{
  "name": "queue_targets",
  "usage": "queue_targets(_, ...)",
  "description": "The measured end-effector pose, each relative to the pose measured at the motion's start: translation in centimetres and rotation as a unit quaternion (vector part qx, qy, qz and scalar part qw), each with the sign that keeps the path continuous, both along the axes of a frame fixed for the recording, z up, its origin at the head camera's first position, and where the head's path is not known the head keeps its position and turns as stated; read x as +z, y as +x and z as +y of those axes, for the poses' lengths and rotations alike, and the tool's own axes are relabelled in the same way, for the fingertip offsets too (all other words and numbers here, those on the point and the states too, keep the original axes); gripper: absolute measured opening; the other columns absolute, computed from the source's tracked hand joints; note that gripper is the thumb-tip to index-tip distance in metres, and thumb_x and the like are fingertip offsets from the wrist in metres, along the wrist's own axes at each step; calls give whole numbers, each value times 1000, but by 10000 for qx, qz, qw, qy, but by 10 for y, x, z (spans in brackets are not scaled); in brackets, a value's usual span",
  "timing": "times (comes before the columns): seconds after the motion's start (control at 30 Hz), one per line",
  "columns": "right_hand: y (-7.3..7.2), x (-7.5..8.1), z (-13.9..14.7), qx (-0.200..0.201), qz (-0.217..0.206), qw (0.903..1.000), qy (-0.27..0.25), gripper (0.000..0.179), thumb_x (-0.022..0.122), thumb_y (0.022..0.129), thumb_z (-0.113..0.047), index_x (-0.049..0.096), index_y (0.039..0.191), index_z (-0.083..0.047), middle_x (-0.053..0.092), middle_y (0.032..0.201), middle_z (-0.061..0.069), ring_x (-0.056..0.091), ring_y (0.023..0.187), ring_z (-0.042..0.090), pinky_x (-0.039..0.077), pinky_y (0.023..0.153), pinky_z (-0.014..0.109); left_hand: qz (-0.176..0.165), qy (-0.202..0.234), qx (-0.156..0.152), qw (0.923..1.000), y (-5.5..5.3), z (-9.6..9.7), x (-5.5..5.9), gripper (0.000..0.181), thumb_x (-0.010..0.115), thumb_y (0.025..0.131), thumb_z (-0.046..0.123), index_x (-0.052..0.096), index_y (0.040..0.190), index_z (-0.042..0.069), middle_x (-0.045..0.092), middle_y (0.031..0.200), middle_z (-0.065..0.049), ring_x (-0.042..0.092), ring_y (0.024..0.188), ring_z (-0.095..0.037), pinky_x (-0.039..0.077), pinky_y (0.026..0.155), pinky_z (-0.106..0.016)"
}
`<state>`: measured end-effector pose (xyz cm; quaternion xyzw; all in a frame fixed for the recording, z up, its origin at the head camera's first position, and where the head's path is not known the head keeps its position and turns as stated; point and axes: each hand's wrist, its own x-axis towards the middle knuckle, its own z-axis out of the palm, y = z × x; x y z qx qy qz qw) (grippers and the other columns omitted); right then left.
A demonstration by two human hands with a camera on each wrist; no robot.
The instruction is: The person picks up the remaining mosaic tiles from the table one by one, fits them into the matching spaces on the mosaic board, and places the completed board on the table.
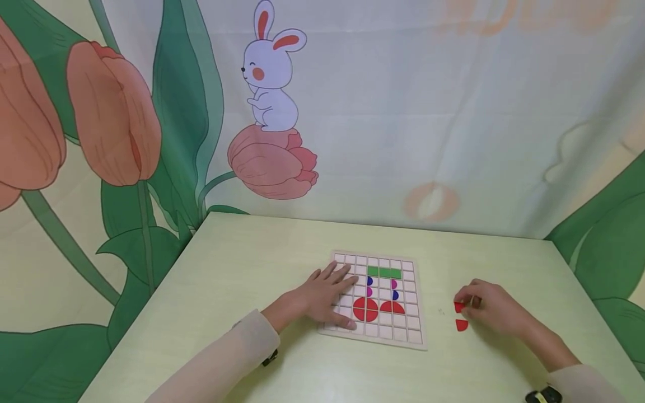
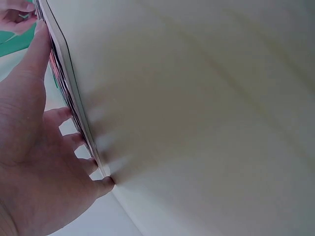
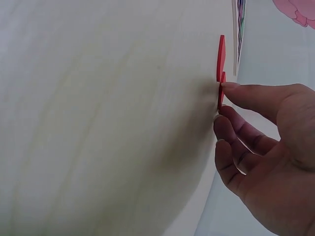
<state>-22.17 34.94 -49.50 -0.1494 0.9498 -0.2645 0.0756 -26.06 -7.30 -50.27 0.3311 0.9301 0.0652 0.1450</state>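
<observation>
My right hand pinches a small red piece to the right of the board — a second red piece lies on the table just beside it, nearer to me. My left hand is spread wide on the board's left side — green, blue, pink and red shapes sit on its squares.

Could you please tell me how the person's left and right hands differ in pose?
The left hand is spread open, while the right hand is curled. The left hand rests on the pale gridded board; the right hand pinches a flat red piece away from it. Both are bare.
</observation>
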Motion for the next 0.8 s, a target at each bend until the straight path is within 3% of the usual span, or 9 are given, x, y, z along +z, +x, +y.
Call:
queue_targets(0.27, 5, 1, -1, -5, 146, 9999, -46, 20, 84, 89, -2, 73, 102, -12, 61, 91, -3, 56, 84, 17, 51, 68, 25, -9, -4, 6, 10000, 0, 1, 0, 115, 66, 84, 83, 17, 172, 28, 2, 179, -3, -3, 164, -35, 11, 129, -62)
queue_targets(0.57, 7, 3, -2, -51, 17, 9996, -267, 20, 82, 92, -4, 66, 92, -16, 62, 83, -4, 57, 80, 17, 52, 69, 24, 16, -20, -6, 10000, 0, 1, -2, 115, 65, 84, 83, 17, 172, 28, 2, 179, -3, -3, 164, -35, 12, 129, -62)
queue_targets(0.8, 5, 22, -20, 70, 198, 9956, -918, 11, 79, 96, -11, 70, 95, -15, 67, 91, -4, 61, 87, 18, 57, 76, 26, -1, -22, 6, 10000, -1, 0, -3, 115, 65, 84, 83, 16, 172, 28, 1, 179, -3, -4, 164, -35, 11, 129, -62)
